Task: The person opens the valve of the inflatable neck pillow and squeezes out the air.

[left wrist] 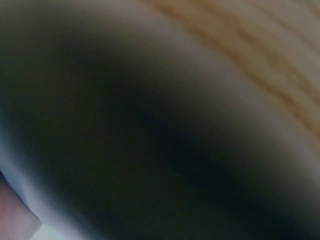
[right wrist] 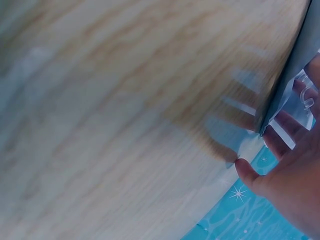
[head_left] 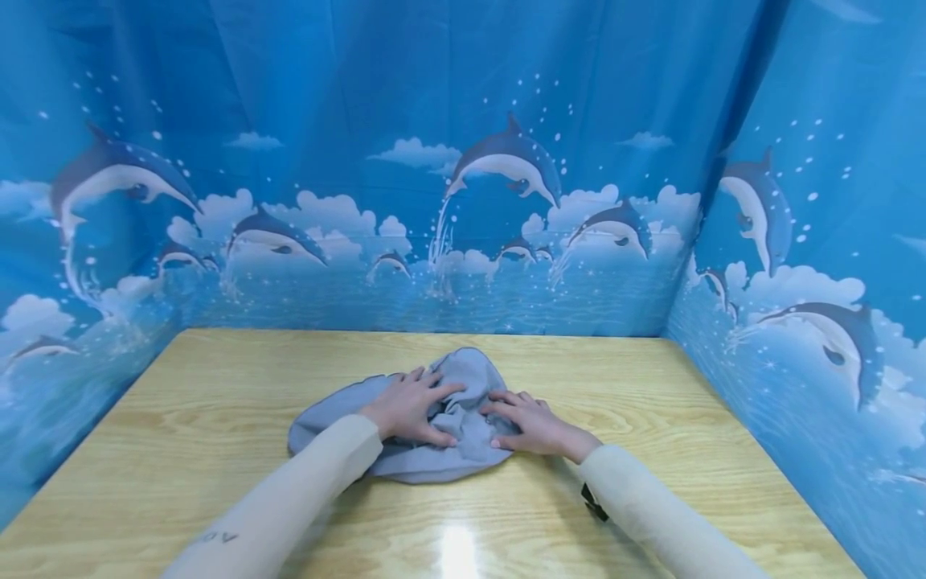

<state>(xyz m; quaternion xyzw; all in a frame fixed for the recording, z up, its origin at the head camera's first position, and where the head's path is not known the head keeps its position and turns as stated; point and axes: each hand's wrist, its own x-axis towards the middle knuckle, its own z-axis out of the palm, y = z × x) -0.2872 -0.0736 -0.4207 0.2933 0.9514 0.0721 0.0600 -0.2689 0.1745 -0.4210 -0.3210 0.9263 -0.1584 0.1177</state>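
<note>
A crumpled grey cloth piece, like a floppy wide-brimmed hat, lies on the table with its dark-edged rim bent into rounded lobes. Over its bunched middle rests my left hand, fingers spread and thumb apart. My right hand lies against its right side, fingers apart and loosely bent. In the right wrist view, the right thumb meets the tabletop while the other fingers reach behind the grey edge. A clear plastic clip shows near them. Blurred dark cloth fills most of the left wrist view.
The wood-grain table has a glossy top that reflects the right hand. Blue curtains printed with dolphins stand along its back and sides. Something small and black hangs under the right sleeve.
</note>
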